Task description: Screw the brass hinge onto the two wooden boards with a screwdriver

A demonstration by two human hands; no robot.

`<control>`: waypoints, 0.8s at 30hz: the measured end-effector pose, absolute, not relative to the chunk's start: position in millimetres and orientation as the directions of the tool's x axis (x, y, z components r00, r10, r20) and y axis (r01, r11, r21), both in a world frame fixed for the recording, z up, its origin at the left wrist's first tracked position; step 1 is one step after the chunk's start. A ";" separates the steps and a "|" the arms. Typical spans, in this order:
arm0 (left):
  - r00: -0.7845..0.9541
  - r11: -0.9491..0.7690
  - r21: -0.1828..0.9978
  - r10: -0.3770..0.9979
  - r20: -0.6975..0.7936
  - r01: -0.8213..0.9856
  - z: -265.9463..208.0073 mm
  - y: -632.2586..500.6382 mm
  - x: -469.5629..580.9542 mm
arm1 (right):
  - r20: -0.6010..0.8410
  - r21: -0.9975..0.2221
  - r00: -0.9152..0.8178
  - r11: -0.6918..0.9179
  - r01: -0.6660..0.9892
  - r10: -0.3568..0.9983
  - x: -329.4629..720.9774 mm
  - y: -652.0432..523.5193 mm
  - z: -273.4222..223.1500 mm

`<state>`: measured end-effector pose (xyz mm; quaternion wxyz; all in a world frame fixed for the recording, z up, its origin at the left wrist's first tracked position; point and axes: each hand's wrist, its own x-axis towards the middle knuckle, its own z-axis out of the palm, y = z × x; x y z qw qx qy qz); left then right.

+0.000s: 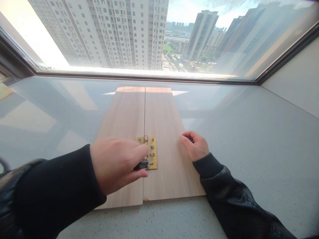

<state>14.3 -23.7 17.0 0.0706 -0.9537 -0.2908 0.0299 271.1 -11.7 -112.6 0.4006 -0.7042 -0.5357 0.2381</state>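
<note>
My left hand [119, 162] is closed around a dark tool [142, 165]. Most of the tool is hidden in the fist, so its exact kind does not show; its tip meets a screw [151, 163] at the lower right of a brass-coloured hinge [154, 150]. The hinge lies across the seam of two pale wooden boards, and several screws stand in its plates. Part of its left plate is covered by my left hand. My right hand [195, 144] rests at the right board's edge, fingers curled and pinched; whatever they hold, if anything, is hidden.
The left board [124, 113] and right board [163, 113] lie side by side on a speckled white sill [234, 142]. Behind them runs a dark window frame [149, 78], with tall buildings outside. A white wall [294, 76] rises at the right.
</note>
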 end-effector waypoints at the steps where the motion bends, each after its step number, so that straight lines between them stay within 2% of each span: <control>1: 0.808 -0.802 -0.147 0.588 -0.026 0.579 15.8 -23.9 13.8 | 0.095 -0.819 0.311 -0.104 0.565 0.946 271.1 -11.6 -112.6; 5: 0.685 -0.668 -0.238 0.728 -0.014 0.705 9.0 -30.1 15.1 | 0.096 -0.814 0.311 -0.105 0.571 0.946 271.2 -12.0 -112.0; 9: 0.693 -0.661 -0.308 0.721 -0.010 0.684 8.6 -33.6 20.2 | 0.096 -0.814 0.308 -0.104 0.572 0.947 271.1 -12.3 -111.4; 11: 0.746 -0.723 -0.291 0.664 -0.045 0.627 11.3 -31.1 22.5 | 0.095 -0.815 0.304 -0.101 0.571 0.948 271.0 -12.2 -111.3; 14: 0.821 -0.816 -0.192 0.566 -0.079 0.545 16.0 -25.5 23.7 | 0.098 -0.816 0.300 -0.096 0.570 0.949 270.9 -12.0 -111.4; 17: 0.822 -0.822 -0.124 0.566 -0.064 0.556 18.2 -24.2 22.8 | 0.102 -0.815 0.304 -0.096 0.571 0.947 270.7 -12.1 -111.4; 21: 0.686 -0.676 -0.225 0.727 -0.047 0.701 16.2 -30.0 24.1 | 0.096 -0.814 0.299 -0.098 0.572 0.949 270.3 -12.6 -110.8; 24: 0.664 -0.640 -0.302 0.747 -0.032 0.706 13.8 -32.7 28.6 | 0.094 -0.812 0.301 -0.102 0.575 0.949 270.1 -13.1 -110.2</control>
